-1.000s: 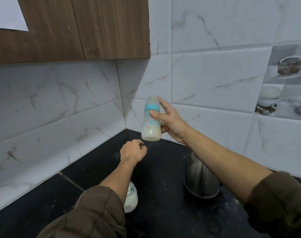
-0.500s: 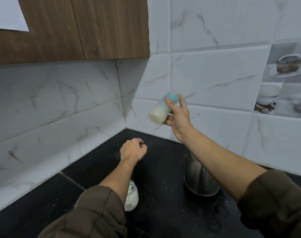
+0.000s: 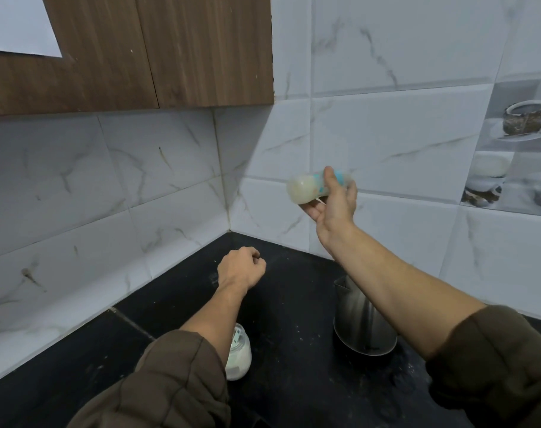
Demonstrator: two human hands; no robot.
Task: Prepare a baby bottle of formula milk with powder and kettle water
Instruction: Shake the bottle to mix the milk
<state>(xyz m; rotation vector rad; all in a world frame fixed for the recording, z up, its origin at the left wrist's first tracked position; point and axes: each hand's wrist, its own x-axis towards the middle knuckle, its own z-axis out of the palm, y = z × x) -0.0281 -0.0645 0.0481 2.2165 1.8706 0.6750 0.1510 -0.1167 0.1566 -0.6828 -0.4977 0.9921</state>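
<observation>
Sideways in mid-air above the black tabletop, the milky blue-collared plastic baby bottle is held in the right grip, left grip clenched empty, so hard shaking could fling it or leak formula.

The baby bottle reaches me only as a motion smear, so I cannot read its printed marks. The right hand wraps its middle and hides most of the cap end. The right forearm covers the kettle's top and right side. The white jar sits half behind the left forearm. The right edge cuts off the picture tile.
</observation>
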